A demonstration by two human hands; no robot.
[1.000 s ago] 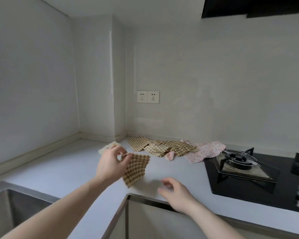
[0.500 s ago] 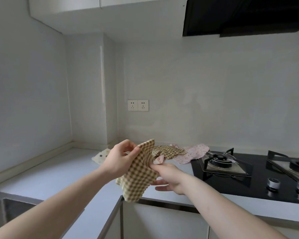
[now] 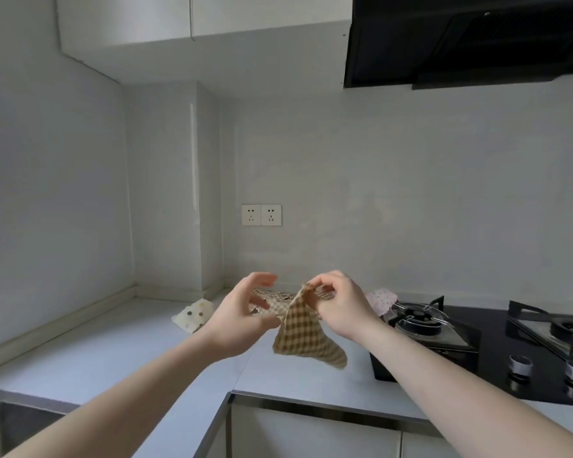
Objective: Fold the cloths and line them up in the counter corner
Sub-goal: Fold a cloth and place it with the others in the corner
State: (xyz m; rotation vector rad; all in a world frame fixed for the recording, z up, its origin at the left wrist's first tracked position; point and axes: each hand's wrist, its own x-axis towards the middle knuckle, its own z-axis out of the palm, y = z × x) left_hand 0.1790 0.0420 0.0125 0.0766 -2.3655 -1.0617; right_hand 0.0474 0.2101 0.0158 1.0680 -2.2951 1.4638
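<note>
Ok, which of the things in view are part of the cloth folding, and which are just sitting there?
Part of the job:
- checked cloth, pinched at its top edge by the right hand
- left hand, fingers spread beside it
- dotted cream cloth, lying near the corner
- pink cloth, by the stove
- counter

Just there:
- gas stove
- wall sockets
- range hood
- sink

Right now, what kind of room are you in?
It looks like a home kitchen. There is a gas stove with a black range hood above it, a sink at the counter's near left, and wall sockets above the counter.
</note>
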